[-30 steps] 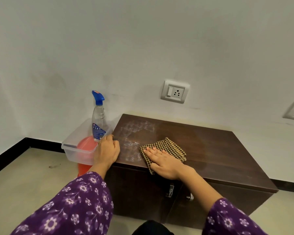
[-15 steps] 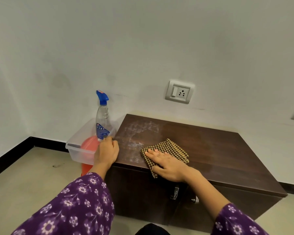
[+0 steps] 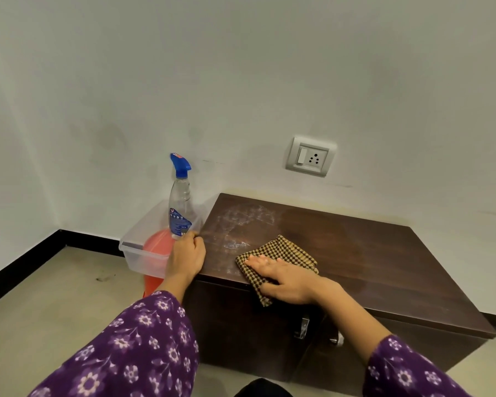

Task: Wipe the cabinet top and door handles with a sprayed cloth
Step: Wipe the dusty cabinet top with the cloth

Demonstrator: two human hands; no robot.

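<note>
A dark brown wooden cabinet (image 3: pixel 370 267) stands against the wall, with whitish smears on the left part of its top. A brown-and-yellow checked cloth (image 3: pixel 289 249) lies near the front edge, and one corner hangs over it. My right hand (image 3: pixel 287 279) presses flat on the cloth with straight fingers. My left hand (image 3: pixel 185 259) curls its fingers over the cabinet's front left corner, close to the base of a clear spray bottle (image 3: pixel 179 202) with a blue trigger. A metal door handle (image 3: pixel 302 328) and a knob (image 3: pixel 338 340) show below my right forearm.
The bottle stands in a clear plastic bin (image 3: pixel 135 247) left of the cabinet, beside a red round object (image 3: pixel 158 245). A wall socket (image 3: pixel 311 157) sits above the cabinet. Beige floor and a black skirting lie to the left.
My right hand and the cloth have shifted only slightly along the front of the top. My left hand stays on the corner. The view has moved a little.
</note>
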